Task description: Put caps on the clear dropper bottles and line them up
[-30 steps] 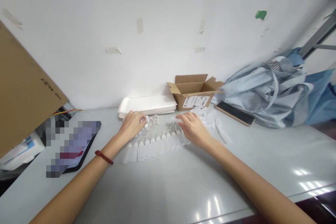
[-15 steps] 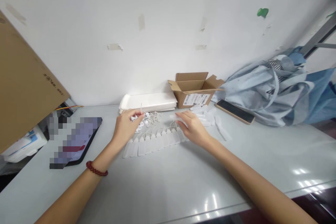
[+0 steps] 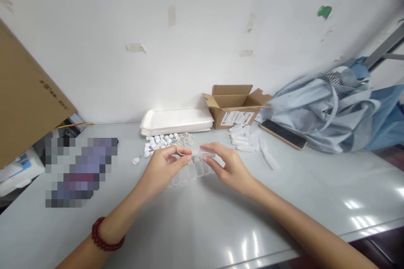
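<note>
My right hand point(image 3: 232, 166) pinches a clear plastic tube point(image 3: 206, 153), lying level and pointing left. Opposite it, my left hand point(image 3: 168, 164) is closed on a small white cap point(image 3: 195, 150), mostly hidden by the fingertips. The cap meets or nearly meets the tube's end; I cannot tell which. Below both hands lies a row of translucent tubes point(image 3: 189, 173), partly covered by my left hand. Behind the left hand are loose white caps point(image 3: 158, 141) and a small heap of white cords point(image 3: 186, 139). More clear tubes point(image 3: 241, 139) lie beyond my right hand.
A stack of white envelopes point(image 3: 176, 121) and an open cardboard box point(image 3: 235, 111) stand against the wall. A phone point(image 3: 282, 134) lies at right beside bluish-grey cloth bags point(image 3: 322, 109). At left are a blurred-out device point(image 3: 83, 172) and a large cardboard sheet point(image 3: 25, 96).
My hands have come together over the row of tubes, the left moving right and the right moving slightly left. The pile of white caps has come into fuller view.
</note>
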A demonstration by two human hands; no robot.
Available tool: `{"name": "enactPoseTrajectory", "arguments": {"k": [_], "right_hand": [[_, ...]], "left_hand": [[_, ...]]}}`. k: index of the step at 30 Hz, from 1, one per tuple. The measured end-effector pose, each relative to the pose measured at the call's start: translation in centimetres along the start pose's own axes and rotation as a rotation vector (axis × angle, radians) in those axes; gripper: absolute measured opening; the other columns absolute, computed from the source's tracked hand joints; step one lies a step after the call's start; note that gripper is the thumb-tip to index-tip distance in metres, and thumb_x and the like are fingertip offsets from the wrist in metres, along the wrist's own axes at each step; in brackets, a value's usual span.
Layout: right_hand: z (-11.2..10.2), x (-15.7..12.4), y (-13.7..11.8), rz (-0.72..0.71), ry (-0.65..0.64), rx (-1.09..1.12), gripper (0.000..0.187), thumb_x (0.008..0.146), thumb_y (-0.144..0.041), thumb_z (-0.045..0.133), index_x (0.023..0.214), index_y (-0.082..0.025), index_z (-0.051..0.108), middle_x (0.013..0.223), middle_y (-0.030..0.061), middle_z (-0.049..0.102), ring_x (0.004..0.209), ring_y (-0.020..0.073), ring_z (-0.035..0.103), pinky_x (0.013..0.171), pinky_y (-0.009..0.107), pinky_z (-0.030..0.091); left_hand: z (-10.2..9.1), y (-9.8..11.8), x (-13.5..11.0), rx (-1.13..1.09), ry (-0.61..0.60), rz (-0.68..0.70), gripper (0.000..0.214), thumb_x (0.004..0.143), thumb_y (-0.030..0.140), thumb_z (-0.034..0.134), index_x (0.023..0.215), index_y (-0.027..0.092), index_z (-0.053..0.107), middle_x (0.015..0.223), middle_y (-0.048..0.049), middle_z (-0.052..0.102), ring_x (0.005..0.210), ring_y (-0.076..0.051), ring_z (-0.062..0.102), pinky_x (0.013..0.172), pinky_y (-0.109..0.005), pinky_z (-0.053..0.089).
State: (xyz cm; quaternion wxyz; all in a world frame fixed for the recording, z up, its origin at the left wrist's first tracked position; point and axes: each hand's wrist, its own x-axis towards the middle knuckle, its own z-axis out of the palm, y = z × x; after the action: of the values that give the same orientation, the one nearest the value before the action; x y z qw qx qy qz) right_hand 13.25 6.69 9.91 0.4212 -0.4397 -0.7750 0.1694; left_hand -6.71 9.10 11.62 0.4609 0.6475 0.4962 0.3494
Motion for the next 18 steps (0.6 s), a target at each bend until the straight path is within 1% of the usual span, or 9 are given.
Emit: {"name": "enactPoseTrajectory", "arguments": {"k": [4,7,9,11,14,18], "right_hand": [[0.2,-0.1,0.0,0.021,-0.015,0.009,0.024,0.089,-0.016,0.055,0.112,-0.014,0.062,0.096,0.0090,0.069,0.086,0.0190,0.065,0.075,0.032,0.052],[0.3,-0.3,-0.2,0.019,-0.020,0.026,0.024,0.090,-0.017,0.055,0.113,-0.015,0.061,0.095,0.0080,0.069,0.085,0.0184,0.064,0.074,0.031,0.052],[0.3,-0.4,-0.3,-0.021,-0.008,0.041,0.024,0.090,-0.016,0.054,0.114,-0.016,0.060,0.097,0.0075,0.069,0.086,0.0177,0.065,0.075,0.030,0.052],[0.4,-0.5,-0.4,-0.070,0.017,0.049,0.024,0.090,-0.015,0.055,0.114,-0.017,0.059,0.096,0.0066,0.069,0.086,0.0167,0.065,0.075,0.029,0.052],[0.5,-0.8,-0.7,-0.105,0.060,0.047,0.025,0.089,-0.015,0.055,0.114,-0.019,0.057,0.097,0.0063,0.069,0.085,0.0163,0.065,0.074,0.028,0.052],[0.6,-1.0,-1.1,-0.138,0.057,0.045,0.030,0.090,-0.014,0.054,0.119,-0.020,0.052,0.105,0.0084,0.068,0.091,0.0183,0.066,0.076,0.031,0.054]], "left_hand": [[0.0,0.0,-0.1,0.013,-0.001,0.019,0.021,0.079,0.039,0.066,0.088,0.021,0.069,0.093,-0.0023,0.068,0.085,-0.019,0.061,0.081,-0.031,0.046],[-0.1,-0.1,-0.2,-0.021,0.003,0.048,0.021,0.079,0.039,0.067,0.092,0.023,0.069,0.094,-0.0018,0.068,0.090,-0.019,0.062,0.082,-0.031,0.047],[-0.2,0.0,-0.3,-0.043,-0.006,0.074,0.021,0.079,0.038,0.067,0.095,0.025,0.069,0.096,-0.0013,0.068,0.094,-0.019,0.062,0.084,-0.030,0.047],[-0.3,0.1,-0.4,-0.059,-0.043,0.092,0.020,0.081,0.039,0.066,0.096,0.027,0.070,0.098,-0.0008,0.069,0.097,-0.020,0.061,0.085,-0.031,0.047],[-0.6,0.3,-0.6,-0.096,-0.109,0.086,0.022,0.081,0.041,0.066,0.098,0.028,0.071,0.095,-0.0006,0.069,0.094,-0.020,0.063,0.085,-0.032,0.048],[-0.6,0.2,-0.8,-0.160,-0.125,0.073,0.023,0.078,0.040,0.070,0.097,0.027,0.071,0.095,-0.0009,0.070,0.092,-0.020,0.063,0.082,-0.031,0.050]]}}
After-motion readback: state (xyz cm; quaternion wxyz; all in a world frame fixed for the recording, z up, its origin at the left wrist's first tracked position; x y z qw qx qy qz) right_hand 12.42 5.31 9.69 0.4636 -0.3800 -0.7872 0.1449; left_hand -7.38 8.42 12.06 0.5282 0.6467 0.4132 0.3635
